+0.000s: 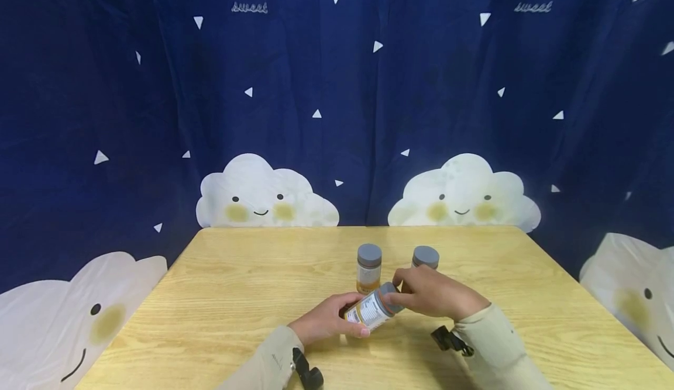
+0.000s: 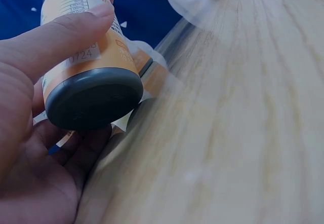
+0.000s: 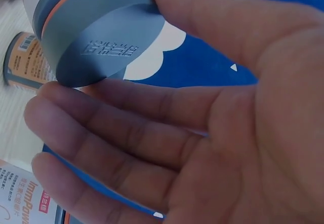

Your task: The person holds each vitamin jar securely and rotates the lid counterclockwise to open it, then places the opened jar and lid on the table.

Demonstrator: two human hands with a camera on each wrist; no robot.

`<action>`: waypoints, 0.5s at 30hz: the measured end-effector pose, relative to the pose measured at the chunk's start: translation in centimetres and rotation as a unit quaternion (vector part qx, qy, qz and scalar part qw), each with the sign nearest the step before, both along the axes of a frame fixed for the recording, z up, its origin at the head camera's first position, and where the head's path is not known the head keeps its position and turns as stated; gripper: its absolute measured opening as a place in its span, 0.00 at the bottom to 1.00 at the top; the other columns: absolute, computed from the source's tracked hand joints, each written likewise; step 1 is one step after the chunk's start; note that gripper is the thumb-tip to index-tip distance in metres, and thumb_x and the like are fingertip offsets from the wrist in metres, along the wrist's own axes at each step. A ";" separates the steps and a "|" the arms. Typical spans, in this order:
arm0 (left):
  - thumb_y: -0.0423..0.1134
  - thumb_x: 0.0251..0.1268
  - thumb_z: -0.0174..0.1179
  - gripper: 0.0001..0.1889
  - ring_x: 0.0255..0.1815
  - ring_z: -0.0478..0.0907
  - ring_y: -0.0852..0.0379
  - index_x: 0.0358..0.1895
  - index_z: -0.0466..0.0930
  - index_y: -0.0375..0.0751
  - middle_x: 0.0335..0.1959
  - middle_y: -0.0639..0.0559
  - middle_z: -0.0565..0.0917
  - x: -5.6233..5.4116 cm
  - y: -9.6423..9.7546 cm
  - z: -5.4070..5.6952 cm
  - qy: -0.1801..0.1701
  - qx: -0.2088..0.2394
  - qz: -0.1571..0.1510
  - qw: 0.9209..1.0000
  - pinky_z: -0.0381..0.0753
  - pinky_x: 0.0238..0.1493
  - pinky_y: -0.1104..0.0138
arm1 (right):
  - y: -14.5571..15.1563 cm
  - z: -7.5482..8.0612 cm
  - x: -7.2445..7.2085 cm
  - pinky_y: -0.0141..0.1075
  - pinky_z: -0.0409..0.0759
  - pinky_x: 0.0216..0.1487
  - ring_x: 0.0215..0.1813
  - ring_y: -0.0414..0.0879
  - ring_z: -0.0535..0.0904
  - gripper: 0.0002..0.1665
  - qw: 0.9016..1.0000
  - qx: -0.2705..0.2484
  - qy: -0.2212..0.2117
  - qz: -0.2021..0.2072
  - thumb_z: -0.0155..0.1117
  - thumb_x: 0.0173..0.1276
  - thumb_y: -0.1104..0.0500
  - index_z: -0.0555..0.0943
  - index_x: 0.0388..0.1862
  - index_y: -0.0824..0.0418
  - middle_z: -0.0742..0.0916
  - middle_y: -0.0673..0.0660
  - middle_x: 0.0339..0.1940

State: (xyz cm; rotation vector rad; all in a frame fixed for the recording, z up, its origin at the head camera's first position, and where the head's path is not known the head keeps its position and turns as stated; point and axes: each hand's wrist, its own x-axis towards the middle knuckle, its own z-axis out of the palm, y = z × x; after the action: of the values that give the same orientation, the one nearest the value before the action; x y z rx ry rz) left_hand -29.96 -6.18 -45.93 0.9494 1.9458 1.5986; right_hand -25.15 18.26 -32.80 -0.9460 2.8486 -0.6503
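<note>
A supplement bottle [image 1: 368, 310] with a white and orange label is tilted over the table, its grey cap up and to the right. My left hand [image 1: 326, 320] grips the bottle's body; in the left wrist view the thumb [image 2: 76, 29] lies across the label and the dark base [image 2: 96, 97] faces the camera. At the other end, my right hand [image 1: 437, 293] pinches the cap. The right wrist view shows the cap [image 3: 101, 36] with embossed marks on top, between thumb and fingers. The cap is on the bottle.
Two similar grey-capped bottles stand upright behind the hands: one bottle [image 1: 369, 267] just behind the held one, another bottle [image 1: 425, 256] partly hidden by my right hand. They stand on a light wooden table [image 1: 253, 273]. A dark blue curtain [image 1: 295, 86] hangs behind.
</note>
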 end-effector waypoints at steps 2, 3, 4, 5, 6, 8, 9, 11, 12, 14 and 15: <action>0.45 0.58 0.69 0.29 0.48 0.77 0.55 0.64 0.72 0.50 0.50 0.53 0.79 0.0 0.0 0.1 -0.003 0.003 0.000 1.000 0.77 0.49 0.64 | 0.0 0.0 0.0 0.32 0.74 0.24 0.23 0.35 0.73 0.18 1.000 -0.006 0.003 0.004 0.64 0.67 0.46 0.79 0.39 0.61 0.81 0.46 0.24; 0.45 0.58 0.69 0.29 0.48 0.77 0.55 0.63 0.72 0.51 0.50 0.52 0.79 0.0 0.0 0.1 -0.004 0.003 0.000 1.000 0.77 0.49 0.63 | -0.1 0.1 -0.1 0.31 0.74 0.24 0.23 0.35 0.73 0.18 1.000 -0.008 0.003 0.007 0.65 0.66 0.46 0.79 0.39 0.61 0.81 0.45 0.24; 0.45 0.58 0.69 0.29 0.48 0.77 0.55 0.63 0.72 0.51 0.50 0.52 0.79 0.0 0.0 0.1 -0.006 0.005 -0.001 1.000 0.77 0.49 0.63 | -0.1 0.1 -0.1 0.31 0.74 0.24 0.24 0.35 0.73 0.18 1.000 -0.011 0.003 0.011 0.65 0.66 0.47 0.78 0.39 0.62 0.81 0.45 0.24; 0.45 0.58 0.68 0.29 0.49 0.77 0.55 0.63 0.72 0.51 0.50 0.52 0.79 0.0 0.0 0.1 -0.009 0.008 -0.004 1.000 0.77 0.50 0.63 | -0.2 0.1 0.0 0.32 0.74 0.25 0.24 0.35 0.74 0.19 1.000 -0.013 0.001 0.014 0.66 0.66 0.47 0.78 0.40 0.62 0.82 0.45 0.24; 0.45 0.59 0.68 0.28 0.49 0.77 0.54 0.63 0.71 0.51 0.50 0.52 0.79 0.0 0.0 0.1 -0.011 0.009 -0.005 1.000 0.77 0.50 0.62 | -0.2 0.1 0.0 0.32 0.74 0.25 0.25 0.35 0.74 0.19 1.000 -0.015 -0.001 0.016 0.66 0.65 0.47 0.78 0.40 0.62 0.82 0.46 0.25; 0.44 0.59 0.68 0.28 0.49 0.77 0.54 0.64 0.71 0.52 0.50 0.51 0.80 0.1 0.0 0.1 -0.015 0.012 -0.005 1.000 0.77 0.50 0.62 | -0.3 0.0 0.0 0.32 0.76 0.28 0.28 0.36 0.76 0.20 1.000 -0.013 -0.005 0.016 0.67 0.65 0.47 0.78 0.41 0.62 0.84 0.48 0.28; 0.44 0.58 0.68 0.28 0.49 0.77 0.54 0.64 0.71 0.53 0.50 0.51 0.80 0.1 0.0 0.1 -0.016 0.013 -0.003 1.000 0.78 0.49 0.62 | -0.4 0.0 0.0 0.33 0.76 0.29 0.30 0.37 0.77 0.20 1.000 -0.011 -0.007 0.013 0.67 0.64 0.47 0.78 0.42 0.62 0.84 0.49 0.30; 0.44 0.58 0.68 0.29 0.48 0.77 0.54 0.64 0.71 0.53 0.49 0.51 0.80 0.2 0.0 0.2 -0.019 0.015 -0.002 1.000 0.78 0.48 0.61 | -0.5 0.0 -0.1 0.34 0.77 0.31 0.33 0.39 0.79 0.20 1.000 -0.005 -0.008 0.009 0.67 0.64 0.47 0.78 0.43 0.62 0.85 0.52 0.33; 0.44 0.58 0.68 0.29 0.48 0.77 0.54 0.64 0.71 0.54 0.49 0.51 0.80 0.2 0.0 0.2 -0.018 0.014 0.000 1.000 0.78 0.47 0.61 | -0.5 -0.1 -0.1 0.34 0.78 0.32 0.34 0.41 0.80 0.20 1.000 -0.002 -0.006 0.008 0.68 0.64 0.48 0.78 0.44 0.62 0.86 0.53 0.34; 0.44 0.58 0.69 0.29 0.47 0.77 0.54 0.64 0.72 0.55 0.48 0.50 0.80 0.2 0.1 0.2 -0.019 0.013 0.004 1.000 0.78 0.46 0.61 | -0.5 -0.1 -0.2 0.35 0.78 0.33 0.36 0.42 0.81 0.20 1.000 -0.001 -0.007 0.007 0.69 0.63 0.49 0.78 0.44 0.61 0.86 0.55 0.36; 0.44 0.58 0.69 0.29 0.47 0.77 0.54 0.63 0.72 0.55 0.48 0.50 0.80 0.2 0.0 0.2 -0.019 0.012 0.005 1.000 0.78 0.46 0.61 | -0.5 -0.1 -0.2 0.35 0.79 0.34 0.35 0.43 0.81 0.20 1.000 -0.001 -0.007 0.007 0.70 0.62 0.49 0.78 0.44 0.61 0.86 0.56 0.36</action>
State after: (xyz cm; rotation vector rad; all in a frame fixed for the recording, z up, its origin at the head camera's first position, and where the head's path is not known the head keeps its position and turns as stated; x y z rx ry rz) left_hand -29.78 -6.14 -45.72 0.9134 1.9136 1.6372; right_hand -25.32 17.74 -32.89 -0.9561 2.8265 -0.6550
